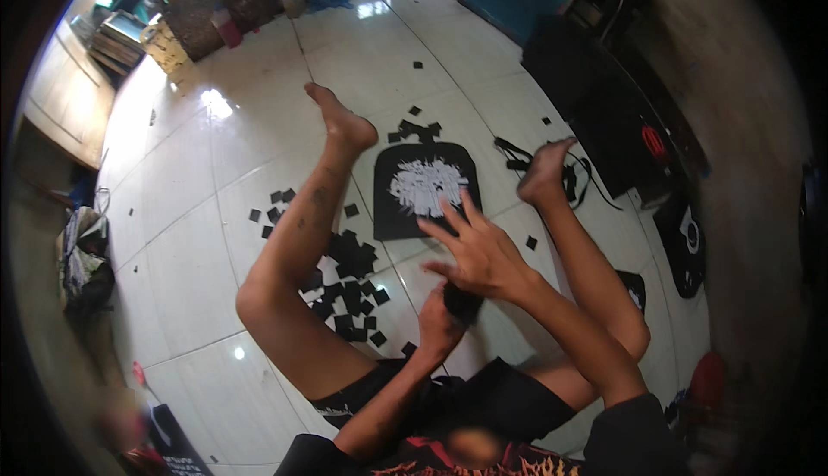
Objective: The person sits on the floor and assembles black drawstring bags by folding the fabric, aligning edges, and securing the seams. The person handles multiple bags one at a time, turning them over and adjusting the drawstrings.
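My left hand (438, 324) is closed around a small dark bundle (463, 302), whose kind I cannot make out. Just above it, my right hand (485, 259) is open with its fingers spread, reaching toward a flat black panel (386, 209) with a rounded top. A heap of small white strips or a white print covers the panel's middle; which of the two I cannot tell. Many small black squares (352, 256) lie loose by my left leg, some overlapping. A smaller group of black squares (418, 130) sits beyond the panel's far edge.
My bare legs are spread on the white tiled floor (181, 278), either side of the panel. Black straps (515, 153) lie by my right foot. A large black box-like object (586, 101) and another black printed panel (680, 247) are on the right. Bundled cloth (84, 256) sits far left.
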`<control>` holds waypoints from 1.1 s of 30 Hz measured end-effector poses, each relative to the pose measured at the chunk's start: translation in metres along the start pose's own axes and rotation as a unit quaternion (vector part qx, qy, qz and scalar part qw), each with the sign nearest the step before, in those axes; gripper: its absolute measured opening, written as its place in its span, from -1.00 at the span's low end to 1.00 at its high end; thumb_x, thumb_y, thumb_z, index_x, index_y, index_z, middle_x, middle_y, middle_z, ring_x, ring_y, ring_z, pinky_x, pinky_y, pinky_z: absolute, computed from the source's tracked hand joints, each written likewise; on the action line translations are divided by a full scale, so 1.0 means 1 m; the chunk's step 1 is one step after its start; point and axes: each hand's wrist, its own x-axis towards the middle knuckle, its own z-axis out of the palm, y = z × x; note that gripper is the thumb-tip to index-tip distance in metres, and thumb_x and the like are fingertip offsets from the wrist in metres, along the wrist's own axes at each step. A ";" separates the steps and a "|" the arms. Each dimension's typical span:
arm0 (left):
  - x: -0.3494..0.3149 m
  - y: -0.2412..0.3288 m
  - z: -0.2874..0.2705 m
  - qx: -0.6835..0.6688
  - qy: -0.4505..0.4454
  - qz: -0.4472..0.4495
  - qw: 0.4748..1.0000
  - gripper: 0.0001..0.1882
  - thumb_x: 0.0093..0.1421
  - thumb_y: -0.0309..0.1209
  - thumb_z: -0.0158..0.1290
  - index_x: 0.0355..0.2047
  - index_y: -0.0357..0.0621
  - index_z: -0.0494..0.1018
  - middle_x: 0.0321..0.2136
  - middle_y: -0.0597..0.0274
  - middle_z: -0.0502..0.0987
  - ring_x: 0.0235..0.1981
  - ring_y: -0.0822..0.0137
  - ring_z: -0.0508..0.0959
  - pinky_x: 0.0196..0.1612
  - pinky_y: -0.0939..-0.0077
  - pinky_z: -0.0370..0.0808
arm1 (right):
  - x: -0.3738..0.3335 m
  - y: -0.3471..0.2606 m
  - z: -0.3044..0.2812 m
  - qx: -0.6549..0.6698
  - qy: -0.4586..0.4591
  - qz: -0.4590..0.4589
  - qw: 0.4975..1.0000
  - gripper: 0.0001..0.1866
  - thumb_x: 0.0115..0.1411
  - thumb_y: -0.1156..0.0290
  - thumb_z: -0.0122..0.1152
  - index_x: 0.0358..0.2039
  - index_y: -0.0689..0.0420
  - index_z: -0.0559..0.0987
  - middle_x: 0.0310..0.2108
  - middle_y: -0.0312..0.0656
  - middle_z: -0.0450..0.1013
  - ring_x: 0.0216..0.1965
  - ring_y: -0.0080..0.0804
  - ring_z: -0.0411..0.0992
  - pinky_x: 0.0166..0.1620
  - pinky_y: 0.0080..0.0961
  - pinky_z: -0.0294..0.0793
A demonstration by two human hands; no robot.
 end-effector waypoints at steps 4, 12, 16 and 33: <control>0.000 -0.004 -0.011 0.023 -0.030 -0.008 0.999 -0.12 0.11 -0.35 0.41 0.44 -0.11 0.32 0.09 -0.07 0.63 -0.02 -0.18 0.65 0.05 0.02 0.59 | 0.003 0.025 0.015 0.278 0.116 -0.048 0.952 -0.25 0.51 -0.12 0.13 0.57 -0.07 0.25 0.56 0.21 0.12 0.54 0.17 0.17 0.45 0.18 0.26; 0.005 0.002 -0.026 0.039 -0.037 0.055 0.997 -0.10 0.09 -0.38 0.42 0.43 -0.26 0.30 0.23 -0.09 0.56 -0.02 -0.16 0.64 0.08 -0.01 0.58 | -0.043 0.050 0.004 0.463 -0.168 0.196 0.848 -0.05 0.39 0.08 0.36 0.61 0.07 0.07 0.30 0.19 0.43 0.15 -0.21 0.56 0.00 -0.26 0.64; 0.002 0.006 -0.009 0.028 -0.028 0.042 0.998 0.08 0.12 -0.33 0.45 0.51 -0.39 0.07 0.32 -0.29 0.44 0.18 -0.24 0.57 0.26 0.01 0.52 | -0.050 0.043 0.035 0.480 -0.049 0.244 0.841 -0.25 0.29 0.37 0.23 0.49 0.16 0.30 -0.13 0.03 0.63 -0.23 -0.31 0.61 -0.31 -0.35 0.58; 0.010 -0.006 -0.036 -0.649 -0.167 -0.421 0.611 0.06 0.31 0.43 -0.07 0.37 -0.39 0.31 0.21 -0.16 0.56 0.17 -0.06 0.63 0.28 -0.01 0.55 | -0.134 0.015 0.081 -0.079 -0.037 0.071 0.994 -0.21 0.18 0.62 0.26 0.47 0.29 0.36 0.41 0.25 0.36 0.37 0.40 0.35 0.36 0.17 0.42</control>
